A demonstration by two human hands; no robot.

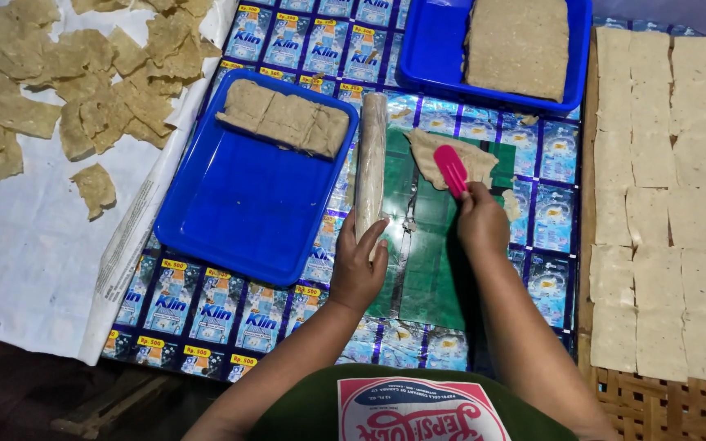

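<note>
My left hand (359, 269) grips the near end of a long dough-coated rolling pin (371, 155) that lies lengthwise on the mat. My right hand (481, 222) holds a pink plastic scraper (451, 170), its blade resting on a thin, ragged piece of flattened tan dough (435, 151). That dough lies on a green work sheet (431, 269) spread over a printed plastic mat (230, 314).
A blue tray (239, 220) at the left holds a slab of cut dough (283, 118). Another blue tray (435, 49) at the top carries a thick dough block (518, 42). Square dough sheets (672, 204) cover a woven rack at the right. Dried pieces (83, 90) lie on white cloth at the left.
</note>
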